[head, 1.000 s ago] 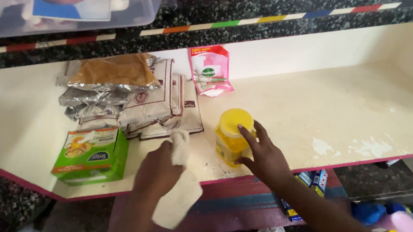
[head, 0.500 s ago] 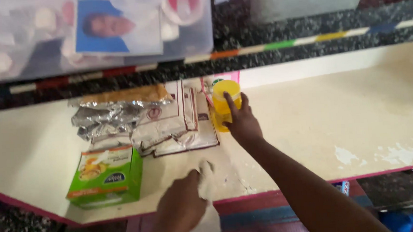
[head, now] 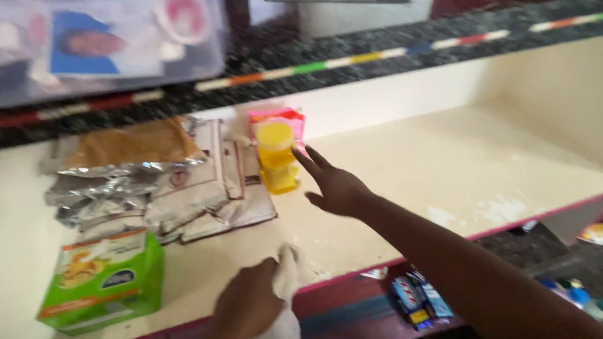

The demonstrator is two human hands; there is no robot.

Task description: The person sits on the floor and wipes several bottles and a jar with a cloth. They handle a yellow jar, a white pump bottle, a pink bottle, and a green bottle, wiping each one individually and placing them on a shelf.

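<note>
A yellow jar with a yellow lid stands on the cream shelf, near the back wall and in front of a pink pouch. My right hand hovers just right of the jar with its fingers spread, holding nothing. My left hand is at the shelf's front edge, closed on a white cloth that hangs down over the edge.
A stack of silver and white food packets lies on the left, topped by a brown one. A green box sits at the front left. A clear plastic tub rests on the dark stone counter above. Small packets lie below the shelf.
My right hand carried the yellow jar from the front edge to the back by the pink pouch and has let go. My left hand with the cloth moved little.
</note>
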